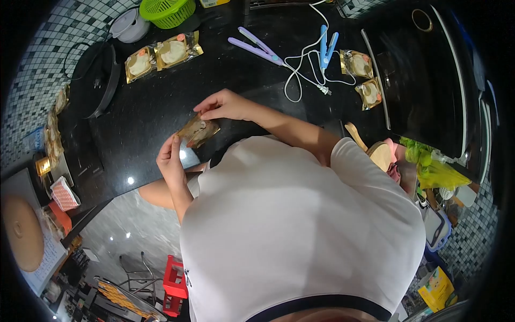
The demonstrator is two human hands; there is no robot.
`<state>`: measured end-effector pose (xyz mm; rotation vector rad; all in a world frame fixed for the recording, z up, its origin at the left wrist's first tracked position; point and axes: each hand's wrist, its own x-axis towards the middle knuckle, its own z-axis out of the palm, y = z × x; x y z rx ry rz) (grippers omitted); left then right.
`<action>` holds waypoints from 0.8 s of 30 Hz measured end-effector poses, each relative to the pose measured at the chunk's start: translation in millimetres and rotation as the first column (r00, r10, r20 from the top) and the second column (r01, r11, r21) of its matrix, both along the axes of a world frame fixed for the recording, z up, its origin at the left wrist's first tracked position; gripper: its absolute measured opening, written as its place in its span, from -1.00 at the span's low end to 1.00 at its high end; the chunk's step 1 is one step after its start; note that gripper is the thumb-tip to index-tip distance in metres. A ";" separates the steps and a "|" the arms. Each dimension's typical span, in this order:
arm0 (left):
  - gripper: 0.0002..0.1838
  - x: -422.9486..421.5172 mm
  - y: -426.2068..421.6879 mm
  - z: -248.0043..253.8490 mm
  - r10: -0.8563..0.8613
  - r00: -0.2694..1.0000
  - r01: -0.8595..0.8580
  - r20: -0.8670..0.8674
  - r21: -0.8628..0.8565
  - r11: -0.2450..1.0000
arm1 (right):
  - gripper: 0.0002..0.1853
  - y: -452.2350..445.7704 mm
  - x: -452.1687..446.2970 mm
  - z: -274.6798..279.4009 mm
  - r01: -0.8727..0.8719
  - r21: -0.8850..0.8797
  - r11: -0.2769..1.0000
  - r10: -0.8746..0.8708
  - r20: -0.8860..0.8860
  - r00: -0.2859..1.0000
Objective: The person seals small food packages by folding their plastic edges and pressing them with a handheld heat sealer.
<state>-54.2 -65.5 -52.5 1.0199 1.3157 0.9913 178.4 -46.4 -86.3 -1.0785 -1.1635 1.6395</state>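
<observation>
Over the black countertop, my left hand (171,161) pinches one end of a gold-edged, see-through packet (198,132), and my right hand (224,105) grips its upper end. The packet is tilted; what lies inside is hard to make out. Farther up the counter rest a purple mini hair straightener (256,47) and a blue mini hair straightener (328,48), both with jaws apart and white cords tangled between them. Similar packets with round pale pastries lie at the upper left (173,52) and beside the dark appliance at right (356,64).
A black round pan (96,80) and a green basket (167,12) stand at the upper left. Along the left wall more packets (53,134) are lined up. A large black-fronted appliance (424,80) borders the right side. Below are a red stool (174,284) and grey floor.
</observation>
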 end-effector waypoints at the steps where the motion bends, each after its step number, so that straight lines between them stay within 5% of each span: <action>1: -0.80 0.3 -0.2 0.6 0.000 1.000 0.000 0.001 0.000 1.000 | -0.83 0.4 0.6 -1.4 -0.003 0.064 0.998 0.000 0.036 0.999; 6: -0.81 -0.4 -1.4 2.7 -0.005 1.000 0.005 -0.022 0.010 1.000 | -0.83 0.6 0.2 -0.6 0.018 0.274 0.961 -0.067 0.169 0.983; 14: -0.86 2.8 3.5 5.5 -0.043 0.963 0.112 -0.266 0.250 0.962 | -0.82 -3.7 4.4 21.7 0.092 0.079 0.993 -0.107 0.211 0.972; 16: -0.84 9.1 3.8 10.8 -0.029 0.973 0.065 -0.231 0.146 0.987 | -0.80 -4.3 0.0 15.1 0.120 -0.056 0.991 -0.109 0.168 0.980; 18: -0.80 9.5 4.2 -1.8 0.017 0.988 -0.017 -0.155 0.000 1.000 | -0.79 -4.1 0.9 1.3 0.171 0.097 0.981 -0.185 0.171 0.968; 22: -0.75 17.5 7.0 10.2 -0.013 0.985 0.006 -0.173 -0.040 0.999 | -0.82 -7.2 0.3 16.1 0.188 -0.105 0.977 -0.183 0.052 0.982; 24: -0.78 16.1 8.7 6.5 -0.003 0.986 -0.006 -0.168 -0.057 0.998 | -0.85 -8.2 -0.5 13.6 0.199 0.029 0.980 -0.200 0.043 0.979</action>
